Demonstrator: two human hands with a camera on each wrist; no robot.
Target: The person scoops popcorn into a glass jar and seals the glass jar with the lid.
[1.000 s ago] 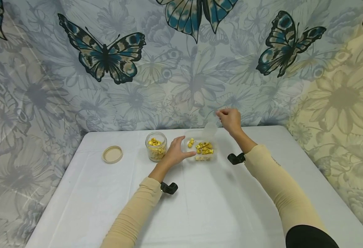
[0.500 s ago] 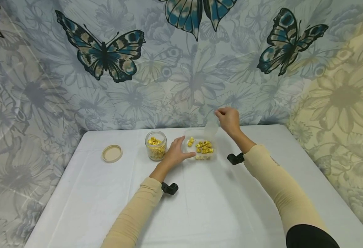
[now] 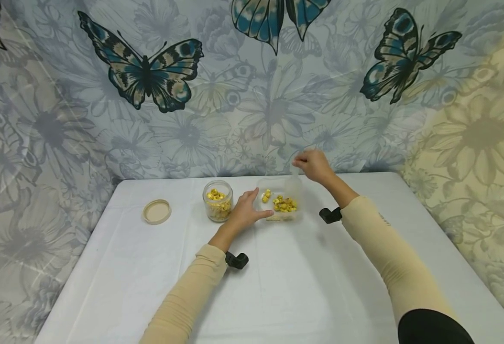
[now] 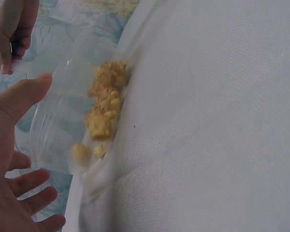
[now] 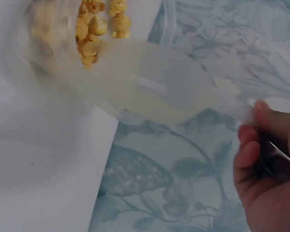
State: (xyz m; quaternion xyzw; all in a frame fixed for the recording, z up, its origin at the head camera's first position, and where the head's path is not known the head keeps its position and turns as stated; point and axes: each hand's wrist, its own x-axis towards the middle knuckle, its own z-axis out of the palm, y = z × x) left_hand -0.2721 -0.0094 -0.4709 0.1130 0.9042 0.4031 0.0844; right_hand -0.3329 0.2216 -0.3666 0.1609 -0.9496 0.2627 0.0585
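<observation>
A clear plastic container [image 3: 273, 183] holds yellow popcorn [image 3: 285, 204], gathered mostly to its right, with a small clump at the left. Around its left side my left hand [image 3: 244, 211] spreads, thumb stretched along the near side and fingers extended behind; in the left wrist view the thumb tip is right at the clear wall [image 4: 55, 121]. My right hand [image 3: 315, 166], raised behind and to the right, pinches the handle end of a translucent plastic scoop [image 5: 154, 79]. Its broad blade slants down into the container, close by the popcorn.
Just left of my left hand stands an open glass jar [image 3: 217, 203], partly filled with popcorn. Farther left, a round beige-rimmed lid [image 3: 157, 211] lies on the white tablecloth [image 3: 118, 272]. A butterfly-print fabric backdrop [image 3: 273, 114] rises directly behind the table.
My right hand has shifted slightly left, bringing the scoop's handle over the container's back right. My left hand keeps its place, and the popcorn shows little difference.
</observation>
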